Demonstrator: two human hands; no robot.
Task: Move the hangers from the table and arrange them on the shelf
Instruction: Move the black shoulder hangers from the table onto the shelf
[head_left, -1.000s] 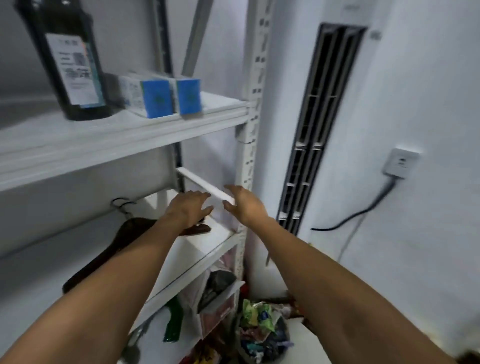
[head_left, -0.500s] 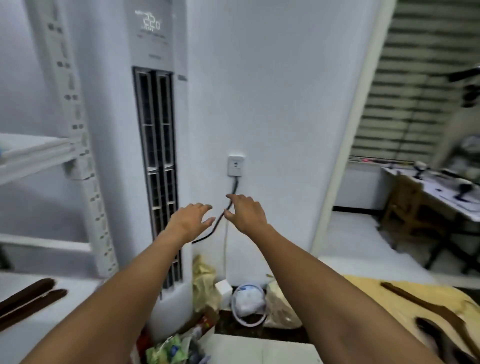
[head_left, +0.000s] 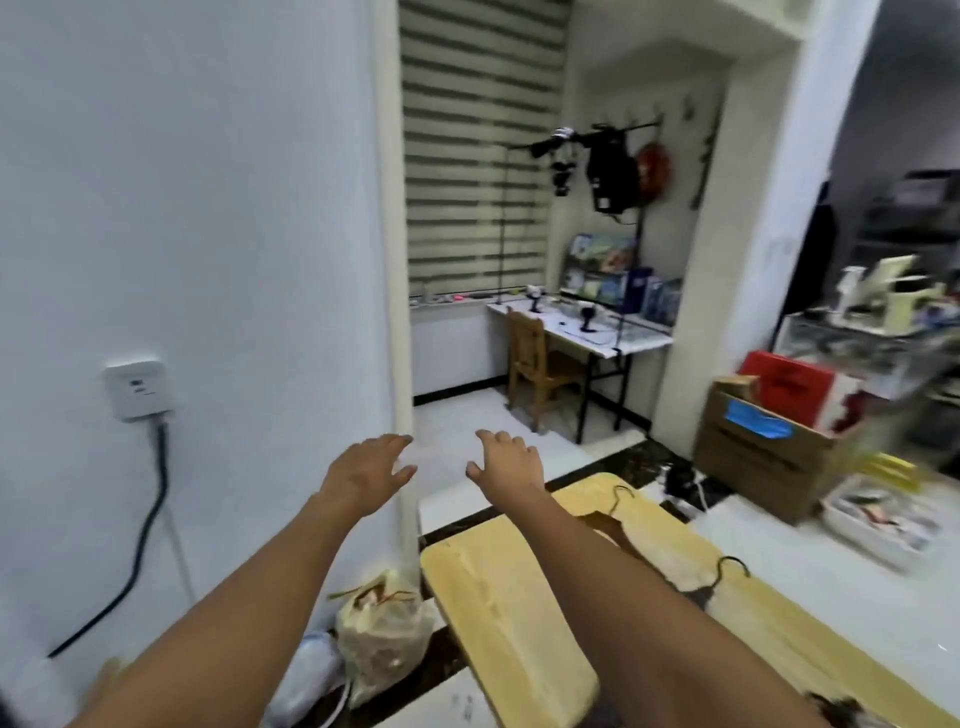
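Wall fills the left of the frame, carrying a white plastic socket (head_left: 137, 389) with a black cable (head_left: 150, 519) hanging from it. Right of that, near the middle, our left hand (head_left: 363, 475) reaches forward with fingers spread apart and nothing in it. Below it, a crumpled translucent plastic bag (head_left: 382, 618) sits on the floor. Our right hand (head_left: 506, 465) is just beside the left, also stretched out, fingers loosely apart and empty. Under the right forearm, in the lower right, lies the pale yellow wooden table (head_left: 498, 613), and on it rest dark brown wooden hangers with black wire hooks (head_left: 609, 524), partly hidden by the arm. The shelf is out of view. We judge that this is the reach for another hanger, with several left on the table. Next we need to lower a hand rightward onto the nearest hanger and close round its wooden body.
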